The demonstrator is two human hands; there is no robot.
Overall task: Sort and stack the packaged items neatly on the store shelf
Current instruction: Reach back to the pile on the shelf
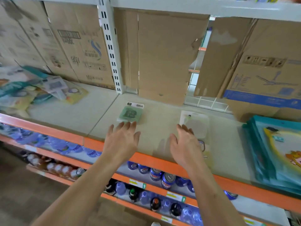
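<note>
Beyond the orange shelf edge (151,158), the left hand (121,138) is reaching with fingers spread straight, gripping nothing, its tips lying at the near side of the green packet (130,114). The right hand (184,143) is hovering beyond the same edge, fingers loosely extended and empty, partly covering the pale packet (197,122) lying flat there.

On the shelf (73,115) the left packet (130,114) and right packet (197,123) lie apart, mid-shelf, cardboard boxes (162,54) behind. Left hand (121,139) just before the left packet; right hand (185,142) over the right packet's near part, possibly touching. Loose pile (32,92) far left, stack (276,152) far right, cans (168,178) below.
</note>
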